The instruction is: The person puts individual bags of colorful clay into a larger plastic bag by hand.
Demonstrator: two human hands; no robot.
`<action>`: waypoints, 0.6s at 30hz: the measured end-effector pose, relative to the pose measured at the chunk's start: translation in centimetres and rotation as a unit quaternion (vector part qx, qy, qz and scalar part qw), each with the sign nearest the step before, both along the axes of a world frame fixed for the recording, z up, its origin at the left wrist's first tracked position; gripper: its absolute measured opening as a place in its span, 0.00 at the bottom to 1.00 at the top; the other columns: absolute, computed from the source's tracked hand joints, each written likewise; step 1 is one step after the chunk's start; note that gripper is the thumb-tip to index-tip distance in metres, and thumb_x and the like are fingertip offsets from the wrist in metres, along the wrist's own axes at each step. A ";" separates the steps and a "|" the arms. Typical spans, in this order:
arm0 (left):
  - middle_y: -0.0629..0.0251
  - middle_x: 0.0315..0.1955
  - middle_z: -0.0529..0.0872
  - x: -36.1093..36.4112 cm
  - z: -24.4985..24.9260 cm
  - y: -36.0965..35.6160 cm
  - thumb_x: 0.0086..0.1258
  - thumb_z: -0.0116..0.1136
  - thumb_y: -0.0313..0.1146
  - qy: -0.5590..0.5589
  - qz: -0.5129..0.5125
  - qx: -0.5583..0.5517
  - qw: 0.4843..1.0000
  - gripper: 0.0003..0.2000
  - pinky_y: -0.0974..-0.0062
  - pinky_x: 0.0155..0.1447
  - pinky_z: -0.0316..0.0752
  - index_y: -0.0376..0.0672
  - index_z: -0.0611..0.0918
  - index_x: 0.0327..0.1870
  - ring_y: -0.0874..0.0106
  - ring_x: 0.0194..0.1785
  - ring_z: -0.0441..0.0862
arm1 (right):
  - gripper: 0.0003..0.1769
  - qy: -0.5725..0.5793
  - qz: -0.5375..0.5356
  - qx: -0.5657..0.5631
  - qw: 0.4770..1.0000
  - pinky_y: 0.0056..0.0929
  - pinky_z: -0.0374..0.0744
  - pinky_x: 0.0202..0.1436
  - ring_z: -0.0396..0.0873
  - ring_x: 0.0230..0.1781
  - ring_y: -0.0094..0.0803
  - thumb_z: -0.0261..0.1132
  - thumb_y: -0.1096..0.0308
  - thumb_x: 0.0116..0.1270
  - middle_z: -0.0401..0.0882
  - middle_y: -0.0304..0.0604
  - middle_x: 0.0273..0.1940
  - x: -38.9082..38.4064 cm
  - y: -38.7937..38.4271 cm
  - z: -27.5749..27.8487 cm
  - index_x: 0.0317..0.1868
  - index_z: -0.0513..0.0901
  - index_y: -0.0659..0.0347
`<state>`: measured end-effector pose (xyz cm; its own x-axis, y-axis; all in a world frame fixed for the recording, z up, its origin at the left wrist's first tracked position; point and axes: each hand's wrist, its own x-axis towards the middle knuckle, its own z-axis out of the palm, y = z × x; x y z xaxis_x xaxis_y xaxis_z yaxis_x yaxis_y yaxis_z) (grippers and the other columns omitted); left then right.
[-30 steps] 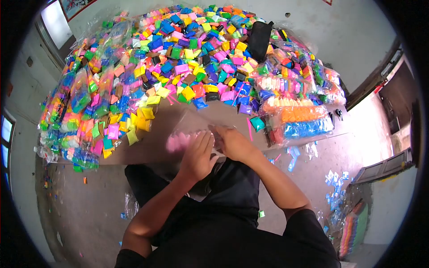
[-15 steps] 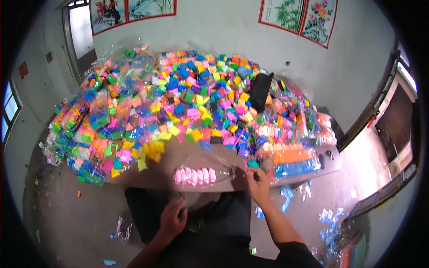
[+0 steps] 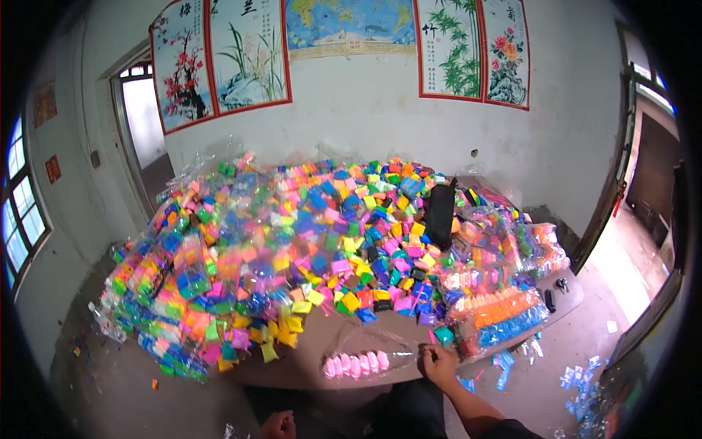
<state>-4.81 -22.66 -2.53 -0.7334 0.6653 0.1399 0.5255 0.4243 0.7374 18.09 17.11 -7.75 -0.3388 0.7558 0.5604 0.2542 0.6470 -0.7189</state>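
A clear plastic bag (image 3: 401,355) lies flat near the table's front edge, with a row of pink packets (image 3: 357,364) inside it. At the bag's right end, my right hand (image 3: 440,364) is closed, thumb and fingers pinched together. What sits in that pinch is too small to make out. Just beyond it are a teal packet (image 3: 444,335) and a thin pink strip (image 3: 431,336). My left hand (image 3: 278,425) is low at the bottom of the view, below the table edge, partly cut off. Its fingers are curled, and anything inside them is hidden.
A large heap of colourful small packets (image 3: 351,245) covers most of the table (image 3: 303,366). A black pouch (image 3: 440,216) rests on it. Filled bags with orange and blue rows (image 3: 504,314) lie to the right, near keys (image 3: 561,284). Blue scraps (image 3: 581,388) litter the floor.
The view has tilted up, so more of the wall posters show and the table sits lower. My right hand has come closer to the bag's end. My left hand is now mostly out of frame.
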 end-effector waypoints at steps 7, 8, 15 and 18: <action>0.46 0.47 0.91 -5.6 -7.5 -0.8 0.79 0.59 0.31 0.107 -0.045 0.007 0.993 0.11 0.56 0.56 0.85 0.37 0.86 0.56 0.46 0.50 0.89 | 0.08 -0.016 -0.026 -0.015 0.999 0.34 0.86 0.39 0.90 0.33 0.43 0.67 0.72 0.71 0.89 0.54 0.35 -0.5 -0.6 0.6 0.46 0.90 0.65; 0.48 0.47 0.91 -5.5 -7.1 -0.9 0.77 0.62 0.31 0.107 -0.051 -0.006 0.993 0.11 0.54 0.54 0.86 0.39 0.87 0.54 0.46 0.49 0.89 | 0.08 -0.030 -0.023 -0.010 0.999 0.35 0.86 0.40 0.91 0.34 0.43 0.67 0.72 0.71 0.90 0.55 0.35 -0.4 -0.5 0.7 0.46 0.90 0.65; 0.50 0.43 0.93 -7.6 -9.9 -0.5 0.72 0.65 0.33 0.115 -0.121 0.004 0.986 0.10 0.54 0.52 0.86 0.42 0.90 0.50 0.48 0.46 0.90 | 0.05 -0.047 -0.036 -0.014 0.998 0.37 0.86 0.39 0.91 0.34 0.42 0.67 0.71 0.70 0.89 0.51 0.34 -1.0 -0.8 1.1 0.40 0.88 0.63; 0.51 0.43 0.93 -7.6 -9.8 -0.7 0.71 0.64 0.33 0.100 -0.109 -0.009 0.989 0.11 0.55 0.53 0.86 0.42 0.90 0.51 0.48 0.46 0.90 | 0.05 -0.054 -0.028 0.010 0.998 0.37 0.86 0.39 0.90 0.34 0.43 0.66 0.71 0.70 0.89 0.51 0.34 -1.1 -0.8 1.2 0.39 0.88 0.62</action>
<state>-12.39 -23.32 -12.31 -0.5311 0.8083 0.2543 0.7400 0.2963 0.6038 17.03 16.35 -6.55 -0.3556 0.7649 0.5372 0.3663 0.6428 -0.6728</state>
